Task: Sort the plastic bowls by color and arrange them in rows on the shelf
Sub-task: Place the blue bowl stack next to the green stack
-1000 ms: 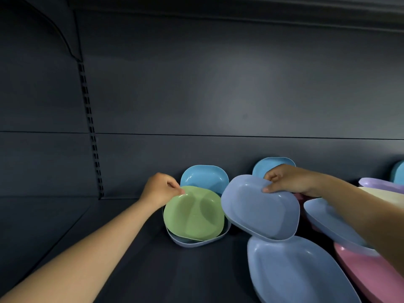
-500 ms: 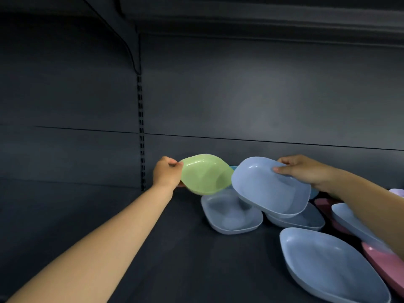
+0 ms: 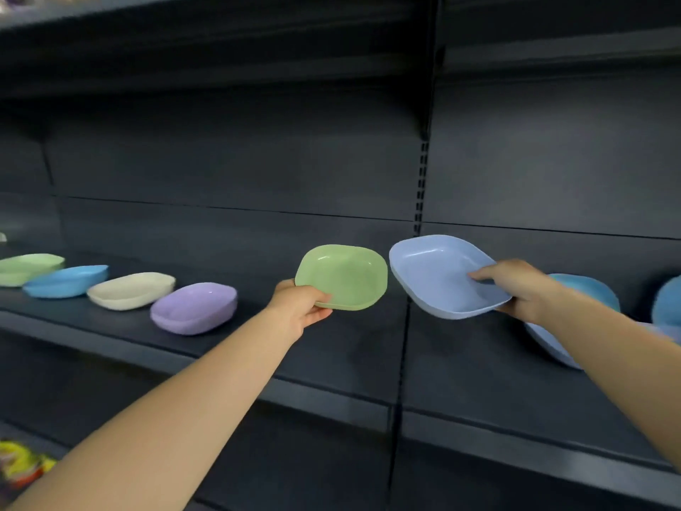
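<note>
Hands grip bowls above shelf (image 3: 479,385): left hand (image 3: 300,307) green bowl (image 3: 344,276); right hand (image 3: 516,287) pale-blue bowl (image 3: 438,274).

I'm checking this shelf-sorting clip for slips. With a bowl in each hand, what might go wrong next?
1. The left hand pinches the green bowl only at its rim edge, above the shelf; it may tip or drop.
2. The right hand holds the periwinkle bowl tilted, close to the green one; they may knock together.
3. A green bowl at the far left already exists, so placing green elsewhere would split that color.

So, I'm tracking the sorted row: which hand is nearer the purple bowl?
Left hand, just right of the purple bowl; right hand much farther right.
</note>
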